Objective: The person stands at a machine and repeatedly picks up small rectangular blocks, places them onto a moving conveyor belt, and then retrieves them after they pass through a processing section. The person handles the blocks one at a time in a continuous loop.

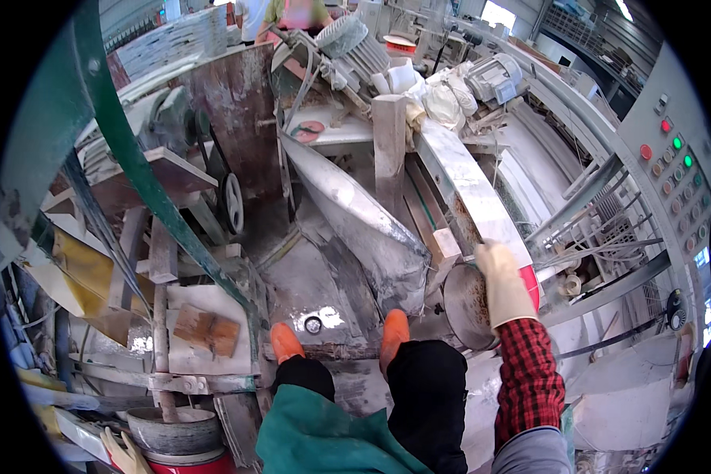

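My right hand (501,278), in a cream rubber glove below a red and black checked sleeve, lies over the near end of a long white beam (464,171). Its fingers appear stretched forward, with their tips at the beam's inner edge. A round, stained metal pan (463,304) is just left of this hand, and a red rim shows on its other side. At the lower left, my left hand (124,452), in a matching glove, is cut off by the picture's edge. Its fingers are apart, beside a grey tub (172,430); no object shows in them.
My orange boots (287,342) stand by a wet, dusty floor pit. A long grey trough (355,201) slants ahead, near an upright wooden post (389,150). A green metal frame (146,178) rises left. Motors (494,77) and a button panel (679,162) are right. Another person (295,14) stands beyond.
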A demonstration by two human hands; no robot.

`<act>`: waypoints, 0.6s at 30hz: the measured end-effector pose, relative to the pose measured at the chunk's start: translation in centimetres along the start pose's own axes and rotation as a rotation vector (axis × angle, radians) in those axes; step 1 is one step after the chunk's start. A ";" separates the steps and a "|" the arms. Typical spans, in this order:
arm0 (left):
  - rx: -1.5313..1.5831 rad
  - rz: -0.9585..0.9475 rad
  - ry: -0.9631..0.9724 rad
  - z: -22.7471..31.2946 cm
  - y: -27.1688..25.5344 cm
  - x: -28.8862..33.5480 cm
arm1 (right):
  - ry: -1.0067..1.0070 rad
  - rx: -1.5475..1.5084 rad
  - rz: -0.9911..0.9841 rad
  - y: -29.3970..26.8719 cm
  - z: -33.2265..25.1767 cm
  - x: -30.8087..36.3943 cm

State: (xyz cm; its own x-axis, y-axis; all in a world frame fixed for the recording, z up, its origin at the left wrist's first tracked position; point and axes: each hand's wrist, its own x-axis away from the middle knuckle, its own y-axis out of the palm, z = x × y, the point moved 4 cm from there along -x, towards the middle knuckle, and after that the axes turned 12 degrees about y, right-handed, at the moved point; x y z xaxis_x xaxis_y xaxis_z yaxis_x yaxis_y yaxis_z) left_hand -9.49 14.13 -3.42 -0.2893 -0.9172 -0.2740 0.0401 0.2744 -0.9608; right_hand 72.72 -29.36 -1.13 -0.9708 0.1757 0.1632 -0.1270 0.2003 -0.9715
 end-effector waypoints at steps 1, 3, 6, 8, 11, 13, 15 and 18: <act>0.013 0.003 0.019 -0.6 1.8 -0.6 | -0.099 -0.073 0.011 2.3 -0.6 -0.7; -0.010 0.028 -0.003 -3.1 2.1 -0.2 | -0.235 -0.057 -0.087 3.8 -6.7 5.1; -0.090 0.084 0.060 -1.3 -0.1 -1.7 | -0.613 -0.015 -0.037 10.7 -8.9 8.6; -0.163 0.167 0.057 -3.5 -1.7 -2.7 | -0.604 0.205 -0.214 11.0 -10.5 12.6; -0.166 0.157 0.037 -6.7 0.1 -5.4 | -0.715 0.215 -0.381 16.5 -7.3 10.8; -0.182 0.097 -0.019 -9.9 0.9 -5.0 | -0.685 0.204 -0.452 17.0 -7.5 11.7; -0.180 0.059 -0.056 -11.5 1.9 -4.0 | -0.670 0.222 -0.476 17.0 -7.4 12.0; -0.157 0.045 -0.056 -12.1 4.3 -3.4 | -0.736 0.278 -0.489 19.1 -6.0 10.3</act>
State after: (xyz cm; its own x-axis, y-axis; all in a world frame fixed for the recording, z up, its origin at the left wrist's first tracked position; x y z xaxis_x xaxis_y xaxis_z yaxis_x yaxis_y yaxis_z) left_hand -19.86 21.92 -6.08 -0.2362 -0.9165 -0.3227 -0.0989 0.3531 -0.9304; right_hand 61.48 -17.94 -16.98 -0.6688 -0.5428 0.5080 -0.5084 -0.1646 -0.8452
